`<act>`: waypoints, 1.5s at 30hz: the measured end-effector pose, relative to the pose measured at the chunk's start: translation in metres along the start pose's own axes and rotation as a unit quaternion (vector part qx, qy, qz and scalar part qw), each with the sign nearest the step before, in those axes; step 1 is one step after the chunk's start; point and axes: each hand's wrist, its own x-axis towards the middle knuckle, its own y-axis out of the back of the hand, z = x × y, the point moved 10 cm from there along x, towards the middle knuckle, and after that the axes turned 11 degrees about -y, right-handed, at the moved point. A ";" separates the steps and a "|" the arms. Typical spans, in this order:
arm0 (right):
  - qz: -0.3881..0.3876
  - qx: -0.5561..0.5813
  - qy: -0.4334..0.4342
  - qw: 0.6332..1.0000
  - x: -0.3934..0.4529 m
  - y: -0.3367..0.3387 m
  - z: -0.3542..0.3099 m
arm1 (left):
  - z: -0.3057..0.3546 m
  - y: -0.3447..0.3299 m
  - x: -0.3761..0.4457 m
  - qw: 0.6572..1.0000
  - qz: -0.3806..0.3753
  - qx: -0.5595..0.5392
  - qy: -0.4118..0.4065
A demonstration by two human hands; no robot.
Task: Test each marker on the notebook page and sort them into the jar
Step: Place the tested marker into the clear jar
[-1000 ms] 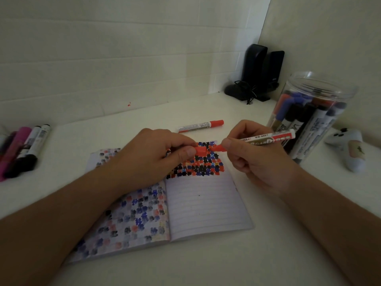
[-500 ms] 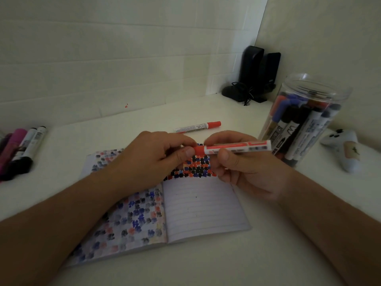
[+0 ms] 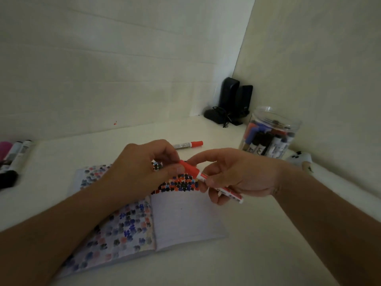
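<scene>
The red marker [image 3: 208, 178] sits capped in both your hands, above the far end of the open notebook [image 3: 185, 219]. Your left hand [image 3: 140, 168] pinches the red cap end; your right hand [image 3: 233, 176] curls round the white barrel, which slants down toward you and to the right.

Beyond your knuckles a second red-capped marker [image 3: 188, 144] lies flat on the white table [image 3: 257, 244], apart from the notebook. The clear jar [image 3: 270, 135] stands at far right with many markers upright inside, too crowded to count. Two black speakers [image 3: 235, 100] fill the corner behind it, and a small white toy [image 3: 300, 158] lies just right of the jar. A cluster of markers [image 3: 14, 157] rests at the far left edge, at least three showing.

Bare tabletop lies between your right hand and the jar, and along the near edge.
</scene>
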 end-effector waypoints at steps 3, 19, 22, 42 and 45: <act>0.117 -0.091 -0.029 0.989 -0.002 0.005 -0.014 | -0.007 -0.001 -0.002 1.000 -0.024 -0.011 0.011; 0.474 -0.481 0.008 0.738 0.021 -0.028 -0.044 | -0.029 0.013 -0.009 0.998 -0.006 -0.008 0.054; 0.472 -0.476 0.034 0.741 0.017 -0.028 -0.047 | -0.029 0.010 -0.009 0.999 -0.014 -0.008 0.051; 0.622 -0.023 0.227 0.749 -0.167 0.145 -0.060 | -0.033 -0.007 -0.011 0.995 -0.088 0.007 0.050; 0.645 -0.114 0.189 0.731 -0.163 0.136 -0.061 | -0.033 -0.010 -0.010 0.994 -0.094 0.010 0.047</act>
